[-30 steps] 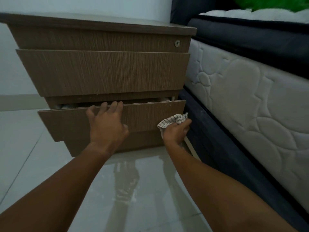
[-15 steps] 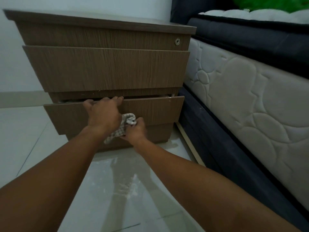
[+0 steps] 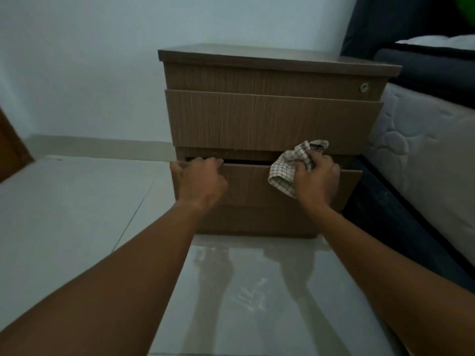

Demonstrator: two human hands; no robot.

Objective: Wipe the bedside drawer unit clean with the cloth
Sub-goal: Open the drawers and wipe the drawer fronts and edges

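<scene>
Gripping bottom drawer's (image 3: 257, 183) top edge with curled left hand (image 3: 199, 181) at frame centre, steadying it; pressing bunched cloth (image 3: 293, 163) in closed right hand (image 3: 317, 181) for wiping

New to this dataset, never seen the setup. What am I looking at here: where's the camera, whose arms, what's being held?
There is no machine here. A person wears one wide-angle camera on the head, looking forward and down, so the two bare arms reaching in from the bottom are the wearer's own.

Ahead stands a brown wood-grain bedside drawer unit on a glossy pale tiled floor, with a white quilted mattress to its right.

The left hand grips the top edge of the lower drawer front, which stands slightly open. The right hand is closed on a crumpled white checked cloth, held against that same drawer's upper edge, apparently for wiping.
</scene>
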